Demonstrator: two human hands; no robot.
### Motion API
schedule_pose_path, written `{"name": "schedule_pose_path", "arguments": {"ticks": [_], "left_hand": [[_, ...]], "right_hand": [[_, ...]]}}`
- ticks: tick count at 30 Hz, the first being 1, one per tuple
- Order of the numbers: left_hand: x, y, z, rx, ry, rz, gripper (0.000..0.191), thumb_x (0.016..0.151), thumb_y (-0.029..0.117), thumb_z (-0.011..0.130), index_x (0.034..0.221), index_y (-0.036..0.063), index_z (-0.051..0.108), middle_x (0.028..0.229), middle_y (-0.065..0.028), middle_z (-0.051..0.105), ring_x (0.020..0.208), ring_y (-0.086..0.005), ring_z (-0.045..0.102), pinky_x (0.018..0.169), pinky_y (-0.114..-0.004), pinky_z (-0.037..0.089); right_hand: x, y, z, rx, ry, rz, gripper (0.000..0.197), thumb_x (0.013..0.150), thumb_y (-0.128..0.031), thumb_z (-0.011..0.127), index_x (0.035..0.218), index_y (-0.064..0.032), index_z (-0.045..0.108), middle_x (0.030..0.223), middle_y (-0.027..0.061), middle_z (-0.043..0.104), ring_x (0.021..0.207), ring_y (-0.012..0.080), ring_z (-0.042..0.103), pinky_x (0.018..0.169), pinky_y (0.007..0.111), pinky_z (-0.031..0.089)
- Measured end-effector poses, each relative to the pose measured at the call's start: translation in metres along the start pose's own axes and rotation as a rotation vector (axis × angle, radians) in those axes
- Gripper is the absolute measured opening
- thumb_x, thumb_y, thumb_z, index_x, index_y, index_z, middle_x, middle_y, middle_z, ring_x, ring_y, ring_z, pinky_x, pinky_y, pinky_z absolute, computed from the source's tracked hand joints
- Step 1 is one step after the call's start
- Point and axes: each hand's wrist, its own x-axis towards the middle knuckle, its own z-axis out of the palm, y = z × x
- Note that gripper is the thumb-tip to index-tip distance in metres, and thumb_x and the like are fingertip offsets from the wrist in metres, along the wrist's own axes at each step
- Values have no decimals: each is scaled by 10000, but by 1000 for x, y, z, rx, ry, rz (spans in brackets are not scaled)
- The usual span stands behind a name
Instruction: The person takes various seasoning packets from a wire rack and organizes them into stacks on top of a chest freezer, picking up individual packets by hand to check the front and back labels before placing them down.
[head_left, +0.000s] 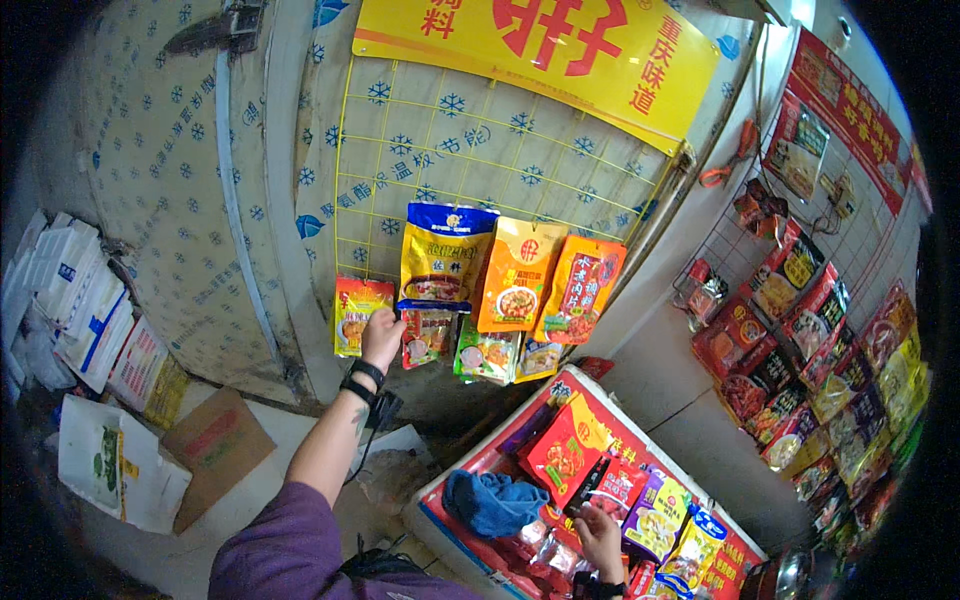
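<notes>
My left hand (384, 337) is raised to the yellow wire rack (450, 180), its fingers curled at the right edge of a red-and-yellow seasoning packet (356, 309). Whether they pinch that packet is not plain. Just right of these fingers hangs a small red packet (426, 337), below a large blue-and-yellow pouch (442, 255). Lower down, my right hand (600, 536) is over the red box top (442, 517), fingers slightly bent and nothing visible in them. Close to it lie a red packet (616, 487) and a purple-and-yellow packet (656, 517).
Two orange pouches (520, 277) (581, 289) hang farther right. A blue cloth (495, 502) lies on the box. Many packets hang on the right-hand rack (720, 255), beside orange-handled scissors (727, 161). White foam boxes (120, 457) and a cardboard piece (221, 454) occupy the left floor.
</notes>
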Motion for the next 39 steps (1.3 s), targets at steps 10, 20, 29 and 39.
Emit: {"name": "schedule_pose_path", "arguments": {"ticks": [10, 20, 29, 39], "left_hand": [[123, -22, 17, -10, -325, 47, 383, 754, 322, 746, 961, 16, 647, 904, -87, 689, 797, -187, 645, 732, -316, 494], [88, 18, 32, -274, -282, -1, 323, 888, 258, 616, 1053, -19, 644, 1015, -75, 669, 881, -137, 610, 791, -288, 461], [66, 82, 6, -248, -256, 253, 289, 905, 245, 601, 1033, -12, 632, 968, -42, 662, 876, -126, 593, 773, -271, 455], [-144, 117, 47, -218, -833, 311, 229, 885, 169, 600, 1069, 37, 638, 1021, -102, 659, 898, -185, 627, 734, -300, 495]], "right_hand": [[-30, 10, 25, 16, 117, 84, 254, 890, -98, 612, 1112, 25, 593, 1016, 85, 631, 908, 148, 581, 804, 266, 479], [-15, -10, 26, -135, 84, 151, 245, 879, -93, 591, 1106, -5, 624, 1051, 113, 654, 988, 184, 600, 846, 308, 470], [27, -66, 75, 47, -58, 89, 228, 855, -108, 642, 1028, 37, 609, 866, 88, 680, 790, 121, 641, 696, 260, 518], [49, -207, 94, 108, 32, -315, 876, 764, -194, 748, 1417, 15, 204, 1373, 253, 386, 1286, 309, 401, 1046, 383, 346]]}}
